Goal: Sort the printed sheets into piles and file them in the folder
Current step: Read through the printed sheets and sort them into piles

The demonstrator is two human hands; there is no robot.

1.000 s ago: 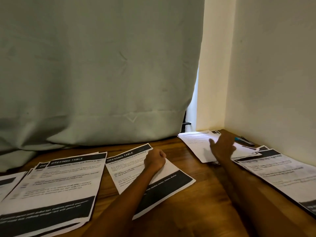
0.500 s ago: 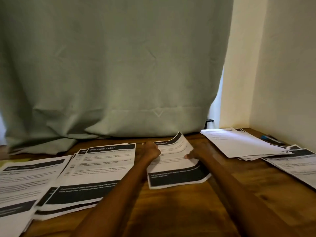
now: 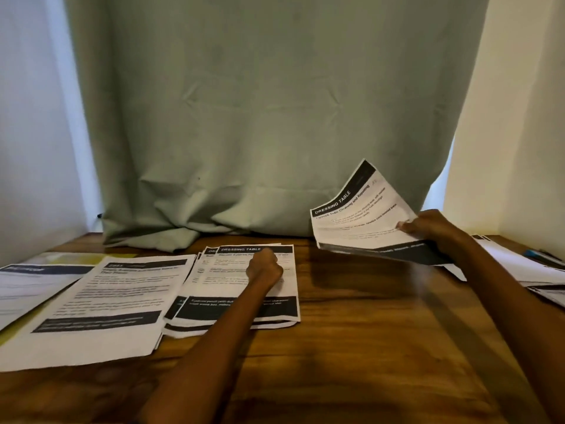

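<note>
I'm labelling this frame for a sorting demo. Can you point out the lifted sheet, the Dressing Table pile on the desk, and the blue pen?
lifted sheet point(image 3: 363, 221): head view, white printed middle.
Dressing Table pile point(image 3: 232, 283): head view, top sheet's text area.
blue pen point(image 3: 533, 254): head view, its blue barrel.

A printed sheet headed "DRESSING TABLE" is held clear of the wooden table at two o'clock, pinched at its edge by the right hand. A pile of matching sheets at centre is pressed by the curled left hand. More sheets are spread at nine o'clock, before a green curtain.
</note>
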